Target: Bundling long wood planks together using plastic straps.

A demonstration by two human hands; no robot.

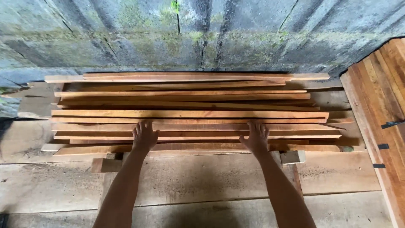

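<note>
In the head view, a stack of long reddish-brown wooden slats (190, 114) lies lengthwise across wide grey planks (202, 177) that form the floor or bench below. The slats run left to right, loosely layered, with their ends uneven on both sides, and the far edge of the stack sits close to a mossy concrete block wall (202, 33).

The person's left hand (144, 136) rests flat on the near slats, palm down, fingers spread and pointing away toward the wall. The right hand (255, 137) lies the same way further right on the same near slats, fingers spread open and flat on the wood. Neither hand grips or pinches anything; both press on the top surface. The two forearms reach in from the bottom edge, well apart from each other.

Under the near edge of the stack, a short wooden block (105, 164) shows at the left and a pale block end (292, 157) at the right, just beside the right forearm. At the right edge stands a panel of reddish boards (386, 105) with dark metal fittings.
</note>
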